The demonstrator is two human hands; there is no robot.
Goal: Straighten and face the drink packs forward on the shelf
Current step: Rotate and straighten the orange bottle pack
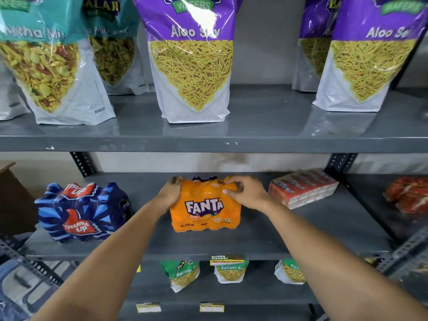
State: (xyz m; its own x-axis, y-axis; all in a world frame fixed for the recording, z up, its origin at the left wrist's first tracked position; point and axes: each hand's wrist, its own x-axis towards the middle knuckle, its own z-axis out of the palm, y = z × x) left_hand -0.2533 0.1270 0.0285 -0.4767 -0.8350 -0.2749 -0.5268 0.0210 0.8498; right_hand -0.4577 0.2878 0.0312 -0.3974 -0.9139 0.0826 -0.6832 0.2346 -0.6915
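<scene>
An orange Fanta pack point(205, 210) stands in the middle of the grey middle shelf point(208, 244), its logo facing me. My left hand point(171, 190) grips its upper left corner. My right hand point(246, 192) pinches the wrap at its upper right corner. To the left stands a blue Thums Up pack point(81, 212), turned slightly askew. A red and white pack point(303, 188) lies flat at an angle to the right. Further right, a red wrapped pack point(407, 196) rests on the neighbouring shelf.
The upper shelf point(208, 137) carries tall snack pouches: Aloo Sev point(192, 66) in the middle and Mitha Mix point(51, 66) on the left. Small green Ratlami Sev pouches point(184, 274) sit on the lower shelf. A brown cardboard box point(11, 198) is at far left.
</scene>
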